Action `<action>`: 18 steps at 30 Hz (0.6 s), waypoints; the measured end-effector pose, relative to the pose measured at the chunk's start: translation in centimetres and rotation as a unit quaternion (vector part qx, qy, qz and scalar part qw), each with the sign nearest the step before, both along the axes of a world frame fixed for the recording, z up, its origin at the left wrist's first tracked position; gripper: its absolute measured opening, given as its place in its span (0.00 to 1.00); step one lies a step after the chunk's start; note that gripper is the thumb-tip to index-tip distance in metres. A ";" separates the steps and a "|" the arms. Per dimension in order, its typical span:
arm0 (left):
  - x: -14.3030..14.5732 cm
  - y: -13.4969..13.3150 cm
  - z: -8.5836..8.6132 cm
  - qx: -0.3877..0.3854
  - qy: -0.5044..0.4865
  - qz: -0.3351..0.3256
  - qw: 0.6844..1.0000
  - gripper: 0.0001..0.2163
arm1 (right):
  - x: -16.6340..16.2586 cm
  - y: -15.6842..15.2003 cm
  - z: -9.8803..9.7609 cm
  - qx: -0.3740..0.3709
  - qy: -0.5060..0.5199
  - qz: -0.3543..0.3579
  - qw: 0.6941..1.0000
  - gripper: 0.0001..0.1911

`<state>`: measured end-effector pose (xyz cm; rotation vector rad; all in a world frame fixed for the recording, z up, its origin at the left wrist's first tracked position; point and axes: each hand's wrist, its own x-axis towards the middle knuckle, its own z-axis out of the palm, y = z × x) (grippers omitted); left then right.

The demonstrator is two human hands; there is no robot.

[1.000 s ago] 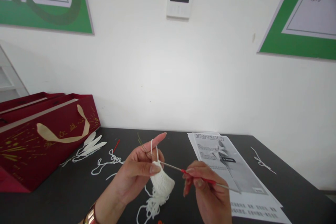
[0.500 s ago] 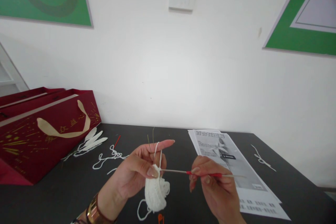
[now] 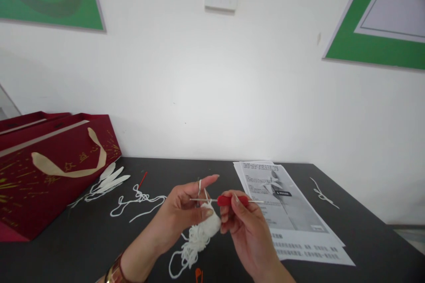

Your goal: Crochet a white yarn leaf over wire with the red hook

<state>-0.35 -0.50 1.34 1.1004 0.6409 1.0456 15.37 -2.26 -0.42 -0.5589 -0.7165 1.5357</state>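
Observation:
My left hand (image 3: 181,208) pinches a white crocheted piece (image 3: 210,221), its index finger stretched out with white yarn looped over it. Below the fingers hangs a loose bundle of the same white yarn (image 3: 195,243). My right hand (image 3: 247,225) is closed on the red grip of a crochet hook (image 3: 234,200). The hook's thin metal shaft points left, lying at the top of the crocheted piece beside the yarn strand. Its tip reaches close to my left fingers. Whether the hook has caught the yarn I cannot tell.
Dark red gift bags (image 3: 66,159) stand at the left. Near them lie white petal-shaped pieces (image 3: 111,179) and tangled white yarn (image 3: 141,199) with a red stick (image 3: 142,179). Printed sheets (image 3: 305,230) and a short yarn piece (image 3: 322,194) lie right. An orange stitch marker (image 3: 198,274) is in front.
My right hand has moved left and turned, bringing the crochet hook across the yarn near my left fingers. The crocheted piece has tilted, and the yarn bundle below shows more. The view has shifted slightly.

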 end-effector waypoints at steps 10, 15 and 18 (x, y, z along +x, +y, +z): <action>0.4 0.5 0.0 -0.077 -0.107 -0.011 0.991 0.28 | 0.6 0.8 -0.4 0.004 0.001 0.038 0.999 0.09; 0.2 0.2 0.0 -0.070 -0.124 -0.059 0.988 0.31 | 0.2 0.6 -0.5 0.007 0.034 0.059 0.998 0.09; 0.0 0.0 0.1 -0.066 -0.109 -0.074 0.989 0.35 | -0.1 0.5 -0.6 -0.025 0.064 0.058 0.996 0.09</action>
